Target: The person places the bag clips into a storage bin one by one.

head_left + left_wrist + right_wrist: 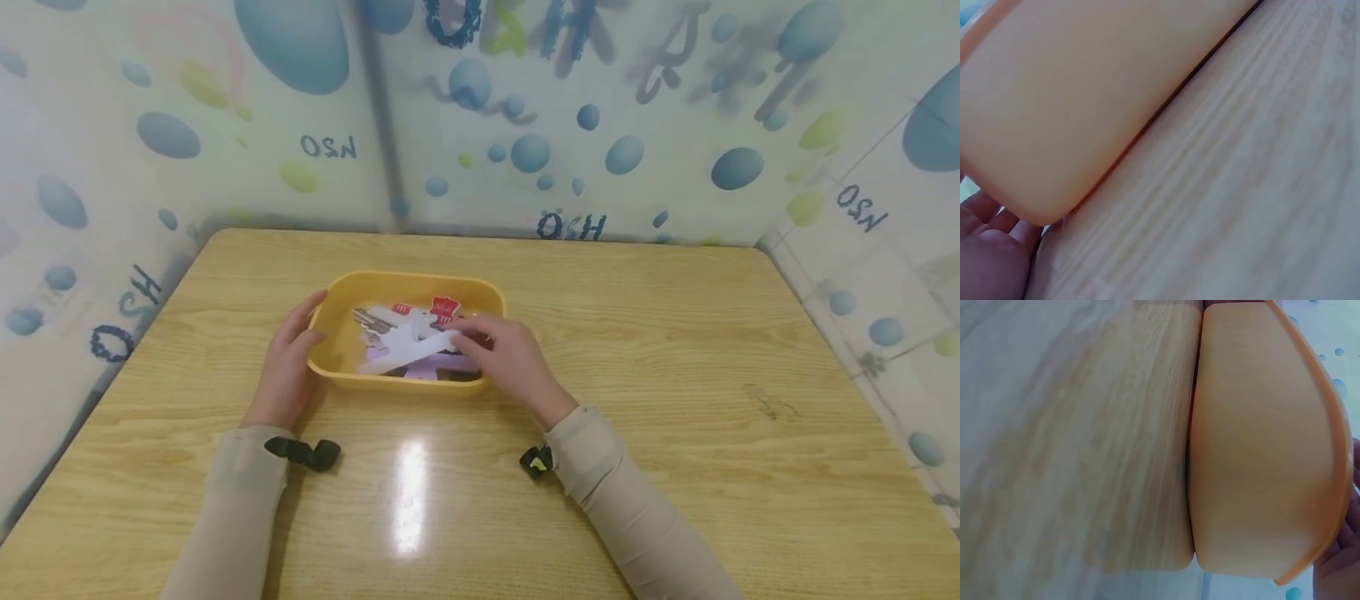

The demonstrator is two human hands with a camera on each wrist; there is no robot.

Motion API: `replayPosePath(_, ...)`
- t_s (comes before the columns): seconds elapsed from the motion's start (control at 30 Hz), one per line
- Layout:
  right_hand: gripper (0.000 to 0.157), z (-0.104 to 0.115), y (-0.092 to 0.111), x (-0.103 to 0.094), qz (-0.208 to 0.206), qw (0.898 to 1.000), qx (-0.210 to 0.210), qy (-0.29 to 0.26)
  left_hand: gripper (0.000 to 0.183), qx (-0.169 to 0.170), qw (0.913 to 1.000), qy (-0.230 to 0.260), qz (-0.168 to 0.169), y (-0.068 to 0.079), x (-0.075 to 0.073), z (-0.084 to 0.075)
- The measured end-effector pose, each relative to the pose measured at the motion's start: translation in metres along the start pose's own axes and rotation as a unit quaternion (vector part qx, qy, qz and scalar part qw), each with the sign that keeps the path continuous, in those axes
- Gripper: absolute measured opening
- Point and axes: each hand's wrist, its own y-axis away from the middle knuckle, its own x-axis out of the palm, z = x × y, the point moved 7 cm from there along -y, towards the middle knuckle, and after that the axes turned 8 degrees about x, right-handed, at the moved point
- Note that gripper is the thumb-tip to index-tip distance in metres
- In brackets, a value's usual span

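A yellow plastic basin [330, 350] rests on the wooden table. My left hand [288, 367] holds its left end, the thumb at the rim and the fingers along the outside; in the left wrist view, that hand [994, 250] lies against the basin's rounded end wall [1079, 106]. My right hand [517, 362] reaches over the right side and pinches the end of a flat white strip [408, 354] between thumb and fingers. Around the strip lie purple flat pieces [431, 365], a silvery slim item [367, 319] and red labels [445, 307]. The hand hides the basin's right part.
The wooden table [675, 358] stretches out around the basin, with a dark scribbled mark [772, 403] at the right. Walls printed with blue bubbles [531, 153] stand behind and on both sides. Each wrist carries a black strap device [303, 452].
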Motion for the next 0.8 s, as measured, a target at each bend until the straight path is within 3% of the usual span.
replayPosePath(0.47,0.026,0.003,0.001,0.003,0.022,0.999,-0.001,0.034,0.051,0.001,1.0,0.005,0.003,-0.001,0.001,0.0)
replayPosePath(0.8,0.026,0.013,0.003,0.009,0.053,0.991,-0.056,0.112,0.051,-0.003,1.0,0.006,0.002,-0.001,0.0,0.0)
